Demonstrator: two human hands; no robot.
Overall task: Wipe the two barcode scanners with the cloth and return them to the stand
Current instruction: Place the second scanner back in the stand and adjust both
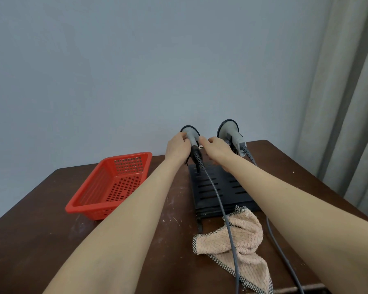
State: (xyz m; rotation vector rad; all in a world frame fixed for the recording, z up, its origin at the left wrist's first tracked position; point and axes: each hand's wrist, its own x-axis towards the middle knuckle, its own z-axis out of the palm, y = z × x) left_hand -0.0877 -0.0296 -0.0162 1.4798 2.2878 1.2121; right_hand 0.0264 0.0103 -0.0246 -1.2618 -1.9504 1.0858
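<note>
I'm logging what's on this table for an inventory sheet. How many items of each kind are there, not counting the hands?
Barcode scanners: 2, left scanner and right scanner
Black stand: 1
Pink cloth: 1
Red basket: 1
Total: 5

Your two forearms are bare from the bottom edge of the view up to the wrists: no sleeves, no cuffs, no gloves. Your left hand (177, 145) and right hand (216, 146) are bare too, with no rings, watch or bracelet that you can make out. The fingernails are too small to tell.
</note>
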